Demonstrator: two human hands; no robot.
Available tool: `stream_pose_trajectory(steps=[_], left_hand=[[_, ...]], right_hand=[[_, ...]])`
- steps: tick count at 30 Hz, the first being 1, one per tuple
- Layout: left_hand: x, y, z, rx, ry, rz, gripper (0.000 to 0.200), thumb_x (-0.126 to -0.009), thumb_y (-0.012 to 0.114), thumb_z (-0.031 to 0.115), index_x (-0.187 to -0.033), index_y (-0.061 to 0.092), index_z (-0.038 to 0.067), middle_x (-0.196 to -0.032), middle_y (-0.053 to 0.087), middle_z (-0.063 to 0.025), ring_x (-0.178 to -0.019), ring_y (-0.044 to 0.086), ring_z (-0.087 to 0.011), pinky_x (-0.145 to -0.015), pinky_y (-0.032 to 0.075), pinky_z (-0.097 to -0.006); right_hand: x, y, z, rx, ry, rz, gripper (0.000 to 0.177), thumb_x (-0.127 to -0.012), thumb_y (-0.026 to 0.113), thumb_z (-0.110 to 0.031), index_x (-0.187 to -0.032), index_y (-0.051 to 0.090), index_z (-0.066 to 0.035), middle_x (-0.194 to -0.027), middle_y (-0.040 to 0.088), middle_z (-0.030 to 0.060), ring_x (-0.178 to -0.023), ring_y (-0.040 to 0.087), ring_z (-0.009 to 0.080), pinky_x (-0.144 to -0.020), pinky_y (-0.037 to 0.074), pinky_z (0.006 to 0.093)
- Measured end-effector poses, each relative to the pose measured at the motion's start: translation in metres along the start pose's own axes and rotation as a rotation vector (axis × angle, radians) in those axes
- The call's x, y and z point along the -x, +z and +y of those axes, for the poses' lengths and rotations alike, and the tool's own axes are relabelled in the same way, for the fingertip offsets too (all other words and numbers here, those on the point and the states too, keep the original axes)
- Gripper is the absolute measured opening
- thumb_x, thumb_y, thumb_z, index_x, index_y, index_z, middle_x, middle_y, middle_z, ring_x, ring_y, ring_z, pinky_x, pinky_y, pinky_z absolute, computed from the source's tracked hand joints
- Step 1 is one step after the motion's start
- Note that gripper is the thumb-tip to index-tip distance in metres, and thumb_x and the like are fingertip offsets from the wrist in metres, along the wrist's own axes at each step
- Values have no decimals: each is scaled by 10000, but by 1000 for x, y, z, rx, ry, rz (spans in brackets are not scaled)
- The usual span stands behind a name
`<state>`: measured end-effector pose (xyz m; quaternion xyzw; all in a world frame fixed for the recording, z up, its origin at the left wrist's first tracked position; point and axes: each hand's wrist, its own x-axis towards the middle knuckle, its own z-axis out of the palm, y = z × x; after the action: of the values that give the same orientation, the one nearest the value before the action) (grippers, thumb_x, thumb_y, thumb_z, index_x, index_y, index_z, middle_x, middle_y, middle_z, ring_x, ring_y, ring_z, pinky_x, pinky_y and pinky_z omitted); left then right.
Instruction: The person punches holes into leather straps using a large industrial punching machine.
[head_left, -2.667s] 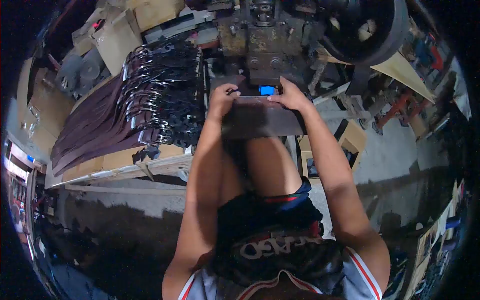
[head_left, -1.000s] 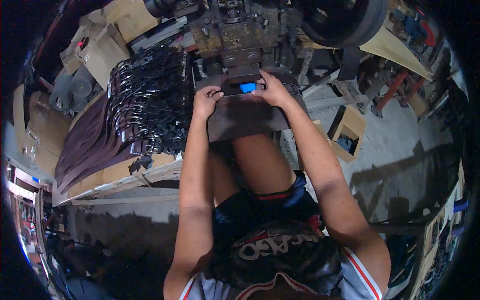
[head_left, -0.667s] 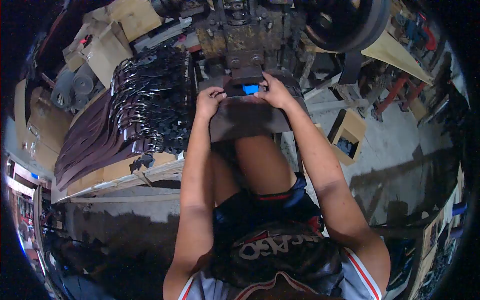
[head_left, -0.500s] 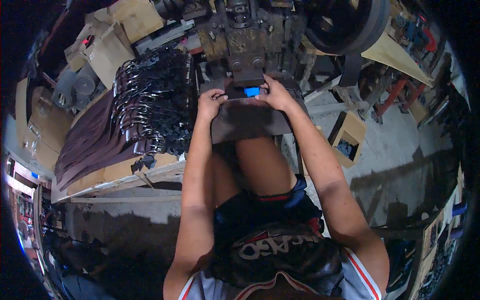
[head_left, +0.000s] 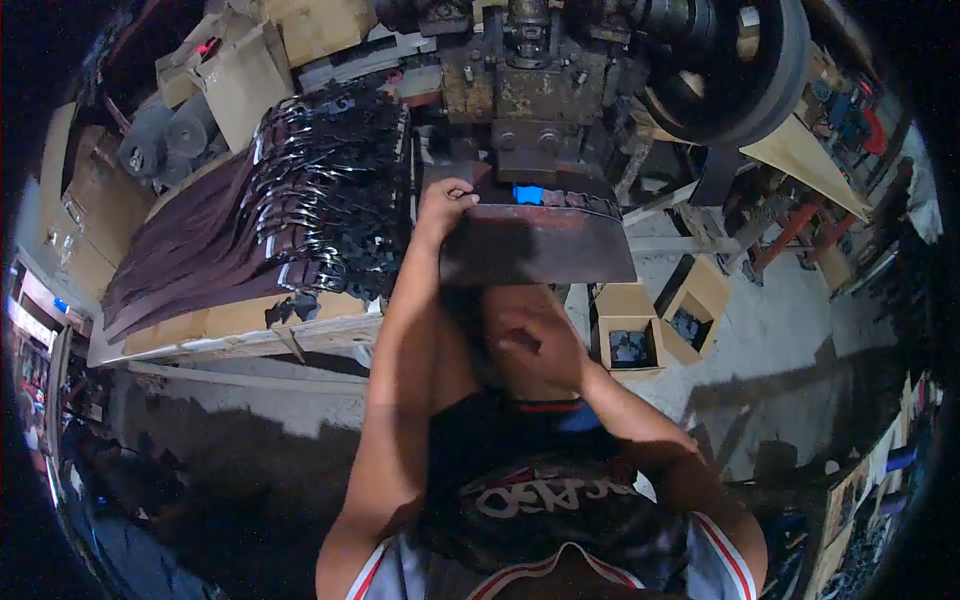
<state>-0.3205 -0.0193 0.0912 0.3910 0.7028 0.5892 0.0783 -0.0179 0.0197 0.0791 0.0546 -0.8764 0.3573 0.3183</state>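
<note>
A dark brown sheet lies across the front of the press, its far edge notched toward the right. My left hand is closed at the sheet's left far corner, thumb and fingers pinched together. A bright blue block sits at the far edge, just below the press ram. Over my thighs, below the sheet, is my right hand, smeared by motion. A small dark patch shows at its fingers, and I cannot tell whether it is a held piece.
To the left, a table carries a heap of long dark strips with cut, shiny ends. Cardboard boxes holding dark pieces stand on the floor at right. A large flywheel is at upper right; rolls lie behind the heap.
My right hand has left the sheet's far edge and come down toward my lap. My left hand stays at the left corner. The view has shifted, bringing both floor boxes into sight.
</note>
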Motion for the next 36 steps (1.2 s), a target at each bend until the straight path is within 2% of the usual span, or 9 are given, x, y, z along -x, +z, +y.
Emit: stream_pose_trajectory(steps=[8,11,14,16,20,23,26,29,36], left_hand=[[-3,1,-7,-94,2,38,242,-703,788,90,-903,686,0,-849,671,-44,-825,605,-130,-763,481,-271],[-3,1,-6,-47,21,33,246,-701,787,95,-905,687,0,-840,668,-43,-821,602,-130,-759,480,-273],[-5,-1,-12,-17,62,18,254,-700,784,98,-913,687,-2,-831,664,-45,-814,598,-129,-753,479,-275],[-5,0,-16,-2,70,24,259,-700,780,98,-920,688,-3,-825,662,-44,-809,594,-127,-750,478,-277],[2,1,1,-68,0,30,266,-701,775,96,-933,689,-2,-850,673,-64,-831,611,-145,-767,480,-282],[-1,0,0,-54,3,30,267,-700,775,92,-934,688,-2,-872,683,-76,-851,624,-161,-784,483,-290],[-10,2,-24,8,12,29,265,-698,776,89,-930,688,-3,-883,688,-82,-867,632,-172,-798,487,-298],[-9,4,-25,1,13,57,263,-694,779,85,-926,690,-1,-883,690,-83,-872,633,-173,-802,490,-301],[-2,-7,-19,-68,34,111,253,-695,775,78,-925,694,13,-893,700,-98,-873,641,-176,-804,493,-301]], right_hand=[[-1,4,-1,163,-85,-42,292,-814,675,-179,-1084,644,-72,-944,652,142,-861,621,340,-802,486,411],[3,4,4,114,-30,-30,271,-810,684,-145,-1067,644,-69,-911,650,107,-792,625,258,-731,496,355],[-1,-4,14,-92,186,211,246,-804,690,-102,-1044,644,-66,-876,628,80,-760,591,165,-670,484,296],[-27,-24,41,-134,206,363,271,-796,699,-94,-1055,629,-51,-939,631,145,-829,617,241,-737,501,324],[-100,-68,83,338,158,256,576,-773,715,-142,-1300,508,-38,-1228,566,208,-1115,533,338,-947,429,376],[-142,-61,123,196,115,22,592,-738,757,-213,-1240,540,13,-1146,604,220,-1070,558,346,-950,439,383],[-158,-57,162,37,349,-157,571,-733,771,-247,-1194,574,27,-1102,640,199,-951,620,291,-896,471,347],[-135,-72,152,86,388,346,494,-746,773,-252,-1096,605,53,-968,672,143,-829,637,240,-820,492,328],[-39,-121,143,-1139,728,598,411,-889,658,-270,-1146,560,35,-1118,635,168,-912,633,235,-823,525,322]])
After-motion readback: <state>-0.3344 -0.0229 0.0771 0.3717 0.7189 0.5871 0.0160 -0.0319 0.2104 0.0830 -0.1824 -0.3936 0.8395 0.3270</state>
